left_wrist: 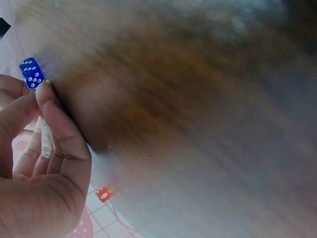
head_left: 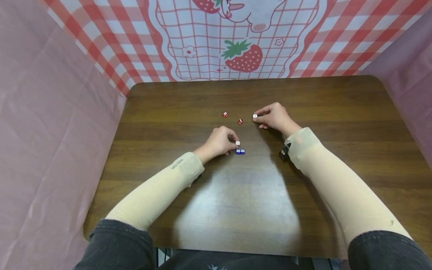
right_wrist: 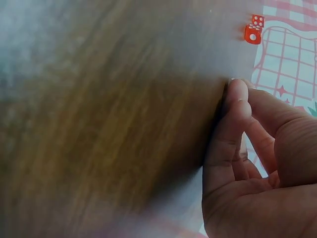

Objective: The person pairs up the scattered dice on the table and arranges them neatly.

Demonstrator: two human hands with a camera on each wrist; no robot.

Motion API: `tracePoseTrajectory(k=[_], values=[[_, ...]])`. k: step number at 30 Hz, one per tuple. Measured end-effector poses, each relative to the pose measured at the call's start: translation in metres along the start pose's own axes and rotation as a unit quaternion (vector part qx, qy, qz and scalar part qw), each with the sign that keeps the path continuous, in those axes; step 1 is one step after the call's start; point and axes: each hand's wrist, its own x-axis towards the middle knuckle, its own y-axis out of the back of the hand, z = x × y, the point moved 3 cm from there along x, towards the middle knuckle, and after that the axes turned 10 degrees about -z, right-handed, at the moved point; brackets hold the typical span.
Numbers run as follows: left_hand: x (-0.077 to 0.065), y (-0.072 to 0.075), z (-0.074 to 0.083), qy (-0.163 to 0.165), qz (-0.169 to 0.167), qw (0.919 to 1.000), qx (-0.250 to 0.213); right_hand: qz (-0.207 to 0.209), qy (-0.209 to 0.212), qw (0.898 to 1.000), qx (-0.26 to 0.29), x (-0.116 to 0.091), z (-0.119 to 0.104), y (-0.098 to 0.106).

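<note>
In the head view my left hand (head_left: 220, 141) pinches a white die (head_left: 237, 143) between thumb and fingertips, just behind two blue dice (head_left: 240, 152) that sit side by side on the table. Farther back and to the right, my right hand (head_left: 275, 117) grips another white die (head_left: 255, 116) by thumb and index finger. A red die (head_left: 240, 121) lies left of that hand, and a second red die (head_left: 225, 114) sits farther left. Fingers hide the white dice in both wrist views. The left wrist view shows the blue dice (left_wrist: 32, 73) right beside the fingertips.
The brown wooden table (head_left: 162, 123) has rounded corners. A red-and-white checked cloth (head_left: 118, 45) with strawberries hangs behind it, with pink cloth (head_left: 50, 131) at the left side. A dark wrist device (head_left: 285, 152) sits below the right sleeve's cuff.
</note>
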Motion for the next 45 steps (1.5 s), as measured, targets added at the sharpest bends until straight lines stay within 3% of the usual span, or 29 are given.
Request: tracePoseTrajectory(k=[19, 45], values=[[0.001, 0.000, -0.001, 0.005, -0.006, 1.0000, -0.005, 0.006, 0.024, 0.997, -0.072, -0.013, -0.003, -0.011], [0.001, 0.000, -0.001, -0.002, 0.001, 1.0000, 0.005, -0.068, 0.085, 0.985, -0.131, -0.043, -0.003, -0.048]])
